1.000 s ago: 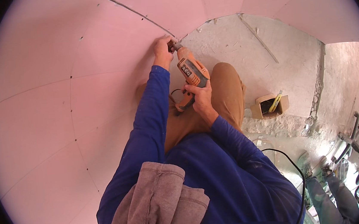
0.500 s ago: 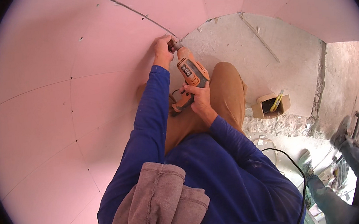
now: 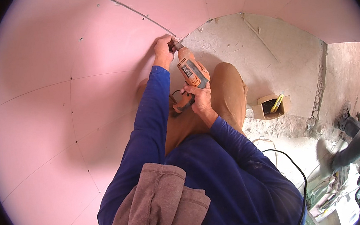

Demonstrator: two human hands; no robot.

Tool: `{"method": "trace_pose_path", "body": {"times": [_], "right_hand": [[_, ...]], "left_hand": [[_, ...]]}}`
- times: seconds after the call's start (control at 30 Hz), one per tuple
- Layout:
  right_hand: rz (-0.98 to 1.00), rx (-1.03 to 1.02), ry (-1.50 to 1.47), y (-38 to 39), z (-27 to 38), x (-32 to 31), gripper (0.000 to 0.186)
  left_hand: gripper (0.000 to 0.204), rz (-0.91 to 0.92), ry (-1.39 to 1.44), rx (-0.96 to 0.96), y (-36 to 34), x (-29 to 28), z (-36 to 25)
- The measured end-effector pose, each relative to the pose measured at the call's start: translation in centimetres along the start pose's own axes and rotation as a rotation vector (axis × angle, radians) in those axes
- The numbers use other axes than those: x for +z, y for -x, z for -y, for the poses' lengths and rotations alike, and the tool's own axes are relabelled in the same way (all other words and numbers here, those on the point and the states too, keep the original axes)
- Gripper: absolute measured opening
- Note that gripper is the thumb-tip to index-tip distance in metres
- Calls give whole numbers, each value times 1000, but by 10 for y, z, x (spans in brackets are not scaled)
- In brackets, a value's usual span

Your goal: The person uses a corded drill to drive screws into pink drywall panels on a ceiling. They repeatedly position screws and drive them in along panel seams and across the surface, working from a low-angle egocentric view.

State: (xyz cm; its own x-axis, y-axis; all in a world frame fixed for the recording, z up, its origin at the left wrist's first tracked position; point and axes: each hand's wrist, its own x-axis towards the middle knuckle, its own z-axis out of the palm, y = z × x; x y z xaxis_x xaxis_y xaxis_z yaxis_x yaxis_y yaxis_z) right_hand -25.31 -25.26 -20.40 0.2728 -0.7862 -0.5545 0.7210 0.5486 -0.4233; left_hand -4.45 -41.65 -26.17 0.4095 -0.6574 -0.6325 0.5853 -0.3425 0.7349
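Note:
An orange power drill point(image 3: 191, 72) points its tip at the pink wallboard point(image 3: 57, 102), low down near the floor. My right hand point(image 3: 200, 99) is wrapped around the drill's grip. My left hand point(image 3: 163, 49) rests against the board at the drill's tip, fingers pinched there; whatever they hold is too small to see. Both arms wear blue sleeves, and my knee in tan trousers point(image 3: 225, 90) is bent under the drill.
A small cardboard box point(image 3: 270, 106) with a yellow tool stands on the dusty concrete floor point(image 3: 243, 45). A black cable point(image 3: 291, 167) runs past my right side. Another person's legs point(image 3: 351, 139) stand at the right edge. A grey-brown garment point(image 3: 158, 205) hangs at my chest.
My hands and the drill have stayed in place at the board. The other person's legs at the right have shifted.

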Motion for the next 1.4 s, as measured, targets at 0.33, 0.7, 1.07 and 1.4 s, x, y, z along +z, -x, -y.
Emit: {"method": "trace_pose_path", "body": {"times": [0.33, 0.7, 1.07, 1.4], "right_hand": [[25, -3, -10, 0, 1, -1, 58], [24, 15, -12, -3, -3, -5, 59], [54, 28, -10, -6, -7, -10, 63], [54, 13, -9, -3, -4, -7, 63]], "left_hand": [[15, 0, 0, -21, -4, -3, 1], [17, -66, 93, -81, 15, -32, 20], [26, 56, 98, -176, 58, -84, 53], [28, 100, 616, -45, 95, -86, 56]]}}
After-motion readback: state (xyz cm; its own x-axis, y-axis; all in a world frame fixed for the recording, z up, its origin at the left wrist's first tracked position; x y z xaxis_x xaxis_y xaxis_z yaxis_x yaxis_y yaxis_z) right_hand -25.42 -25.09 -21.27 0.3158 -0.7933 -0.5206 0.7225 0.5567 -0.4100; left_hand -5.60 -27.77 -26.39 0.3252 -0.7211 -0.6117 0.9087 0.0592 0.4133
